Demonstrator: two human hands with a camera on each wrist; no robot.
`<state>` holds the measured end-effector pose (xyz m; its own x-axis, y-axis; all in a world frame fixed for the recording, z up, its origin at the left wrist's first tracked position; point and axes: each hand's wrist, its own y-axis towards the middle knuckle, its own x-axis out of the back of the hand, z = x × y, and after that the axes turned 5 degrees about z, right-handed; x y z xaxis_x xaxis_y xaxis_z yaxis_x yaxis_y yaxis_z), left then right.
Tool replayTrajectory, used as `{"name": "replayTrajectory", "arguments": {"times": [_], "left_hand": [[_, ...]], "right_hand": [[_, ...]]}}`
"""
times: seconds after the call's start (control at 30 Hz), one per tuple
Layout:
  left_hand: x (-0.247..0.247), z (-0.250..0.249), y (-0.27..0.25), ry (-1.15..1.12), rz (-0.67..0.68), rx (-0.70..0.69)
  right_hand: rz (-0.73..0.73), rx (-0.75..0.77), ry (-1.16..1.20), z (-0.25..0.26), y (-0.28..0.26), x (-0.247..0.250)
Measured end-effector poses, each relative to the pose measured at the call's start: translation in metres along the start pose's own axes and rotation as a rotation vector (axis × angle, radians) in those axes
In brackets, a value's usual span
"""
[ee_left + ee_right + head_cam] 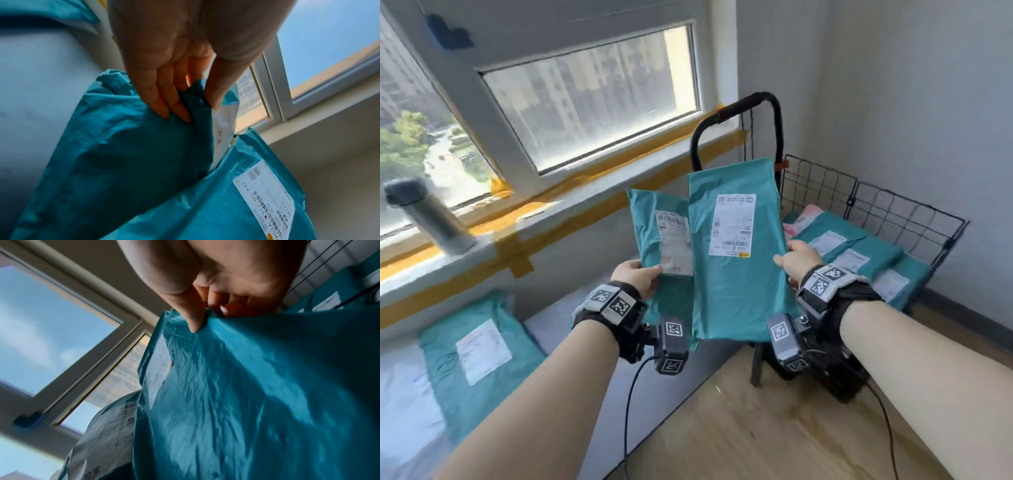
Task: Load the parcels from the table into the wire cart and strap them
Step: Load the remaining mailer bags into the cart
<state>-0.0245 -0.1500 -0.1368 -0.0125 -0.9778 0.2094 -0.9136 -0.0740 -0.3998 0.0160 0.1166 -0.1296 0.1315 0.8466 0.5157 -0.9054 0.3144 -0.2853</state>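
Observation:
I hold two teal mailer parcels upright in the air between the table and the cart. My left hand (635, 275) pinches the lower edge of the smaller parcel (654, 219), thumb on its white label; its fingers (164, 104) bunch the plastic of that parcel (123, 154). My right hand (796, 258) grips the right edge of the larger parcel (736, 291), which overlaps the smaller one. Thumb and fingers pinch the larger parcel's (257, 394) edge in the right wrist view. The black wire cart (904, 212) stands at the right and holds several teal parcels (859, 253). One more teal parcel (479, 356) lies on the table.
A windowsill with yellow tape (524, 240) runs behind the table and carries a grey flask (431, 216). The cart's black handle (753, 102) rises behind the held parcels. A pink item (799, 219) lies in the cart. Wooden floor (739, 428) shows below.

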Motion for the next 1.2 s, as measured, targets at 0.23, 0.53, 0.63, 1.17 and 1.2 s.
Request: {"name": "replayTrajectory", "arguments": {"times": [0.23,0.53,0.63,1.17,1.2], "left_hand": [[-0.135,-0.055,0.021,0.103,0.198,-0.042],[-0.251,-0.112,0.085,0.287,0.387,-0.128],[-0.283,-0.128,0.131,0.364,0.419,-0.135],[-0.419,-0.106,0.354,0.619,0.557,0.214],[-0.426,-0.102,0.360,0.613,0.554,0.238]], "right_hand": [[-0.177,-0.131,0.066,-0.068,0.026,0.116],[-0.353,-0.323,0.141,-0.126,0.092,0.188],[-0.369,-0.377,0.122,-0.135,0.132,0.198],[-0.196,-0.821,0.199,-0.222,0.330,0.146],[-0.178,-0.830,0.221,-0.229,0.338,0.144]]}}
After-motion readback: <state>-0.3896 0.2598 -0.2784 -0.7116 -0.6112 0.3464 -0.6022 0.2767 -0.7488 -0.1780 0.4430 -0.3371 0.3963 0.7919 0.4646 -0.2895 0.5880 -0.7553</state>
